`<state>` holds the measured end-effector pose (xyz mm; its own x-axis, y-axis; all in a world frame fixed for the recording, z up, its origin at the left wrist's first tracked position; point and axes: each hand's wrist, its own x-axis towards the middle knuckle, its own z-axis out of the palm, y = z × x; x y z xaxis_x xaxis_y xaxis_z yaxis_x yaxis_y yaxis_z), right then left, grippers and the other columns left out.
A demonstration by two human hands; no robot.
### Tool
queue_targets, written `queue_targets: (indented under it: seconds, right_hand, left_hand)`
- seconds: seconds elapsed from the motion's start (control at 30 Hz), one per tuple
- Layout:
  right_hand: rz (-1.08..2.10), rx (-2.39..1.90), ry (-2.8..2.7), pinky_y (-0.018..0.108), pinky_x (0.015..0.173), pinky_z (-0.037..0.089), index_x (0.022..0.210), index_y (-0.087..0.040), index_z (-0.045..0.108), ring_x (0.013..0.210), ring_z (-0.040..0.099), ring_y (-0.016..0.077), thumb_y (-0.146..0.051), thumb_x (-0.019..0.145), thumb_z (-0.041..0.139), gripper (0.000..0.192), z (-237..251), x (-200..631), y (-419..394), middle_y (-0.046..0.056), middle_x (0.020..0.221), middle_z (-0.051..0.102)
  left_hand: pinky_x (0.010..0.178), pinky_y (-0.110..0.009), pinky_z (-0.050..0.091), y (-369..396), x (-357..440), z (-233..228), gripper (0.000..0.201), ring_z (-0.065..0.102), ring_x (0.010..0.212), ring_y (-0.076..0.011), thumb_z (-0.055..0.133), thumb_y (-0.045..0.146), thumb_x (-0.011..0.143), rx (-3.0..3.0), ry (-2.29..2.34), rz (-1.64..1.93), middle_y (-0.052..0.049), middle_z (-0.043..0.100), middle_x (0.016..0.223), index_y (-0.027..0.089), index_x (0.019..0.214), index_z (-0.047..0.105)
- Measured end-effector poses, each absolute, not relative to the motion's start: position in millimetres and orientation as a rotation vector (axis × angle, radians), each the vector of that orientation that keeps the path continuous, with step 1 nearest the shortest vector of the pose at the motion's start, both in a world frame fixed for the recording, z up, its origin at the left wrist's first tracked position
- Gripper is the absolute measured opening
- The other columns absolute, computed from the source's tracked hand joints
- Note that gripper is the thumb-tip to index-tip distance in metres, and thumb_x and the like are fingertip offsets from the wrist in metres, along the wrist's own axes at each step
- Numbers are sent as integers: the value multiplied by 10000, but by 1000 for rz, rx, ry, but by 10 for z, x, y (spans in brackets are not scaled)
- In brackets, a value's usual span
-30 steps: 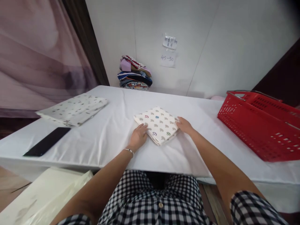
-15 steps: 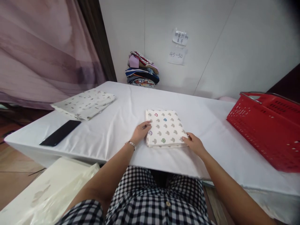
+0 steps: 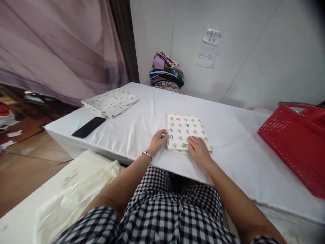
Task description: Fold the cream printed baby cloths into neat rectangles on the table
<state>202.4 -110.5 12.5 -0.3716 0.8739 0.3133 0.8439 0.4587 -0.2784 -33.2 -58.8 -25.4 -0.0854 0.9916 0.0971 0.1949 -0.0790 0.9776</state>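
Head view: right hand (image 3: pixel 198 150) has moved from the folded mushroom-print cloth (image 3: pixel 186 132)'s corner onto its top, palm flat; left hand (image 3: pixel 159 141) stays, fingers loose, at its left edge.

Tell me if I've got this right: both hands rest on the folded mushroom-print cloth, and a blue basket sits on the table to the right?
Nearly. The head view shows the basket is red, not blue. The left hand and right hand do rest on the folded mushroom-print cloth.

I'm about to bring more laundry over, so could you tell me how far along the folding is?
Done: the mushroom cloth lies folded into a neat square on the table, and a spotted cloth lies folded farther left. In hand: the right hand lies flat on the square, the left hand at its edge. Left: I can't see inside the basket.
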Motion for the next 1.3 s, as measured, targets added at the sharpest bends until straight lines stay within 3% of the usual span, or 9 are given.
queue_targets:
  seconds: [0.13,0.27,0.6,0.87,1.03,1.3]
  right_hand:
    - [145,-1213,-2321,401,1041,300,1127,-215,626,1200,486,217,-336,953,381,324,133,1891,-1128,63,1214,615]
    - [156,-1048,-2389,394,1036,310,1152,-189,608,1195,484,224,-325,925,464,301,106,1682,-1120,81,1217,610]
    - [27,-1006,-2417,417,881,431,1072,-178,620,1044,526,266,-224,848,573,234,39,1395,-1020,112,1139,606]
    - [125,-944,-2303,392,865,451,1052,-189,642,994,553,226,-205,880,518,212,-27,1395,-1014,90,1092,623]
    - [53,-887,-2367,419,893,438,1100,-169,618,1074,520,250,-230,904,487,243,-37,1321,-1067,119,1160,594]
    - [52,-723,-2453,454,1026,341,1121,-175,606,1213,459,242,-143,892,472,267,-167,1227,-1187,90,1171,622]
  left_hand:
    - [730,-280,500,-685,-329,-264,328,638,762,-149,641,318,738,1356,1402,1272,-51,688,921,169,1030,643]
    - [718,-280,490,-799,-315,-248,264,629,730,-153,601,293,753,1366,1381,1294,-41,691,835,160,975,648]
    - [692,-252,465,-929,-325,-176,271,585,644,-127,555,234,751,1453,1343,1269,27,632,649,171,1008,612]
    - [671,-247,468,-939,-326,-169,267,595,639,-131,544,281,777,1458,1379,1218,28,639,653,178,1016,605]
    - [641,-243,461,-653,-329,-44,235,603,635,-139,516,350,822,1434,1497,1115,8,650,656,173,905,646]
    - [711,-267,441,80,-122,178,381,638,841,-198,616,475,775,1437,1811,858,-68,694,973,183,1019,599]
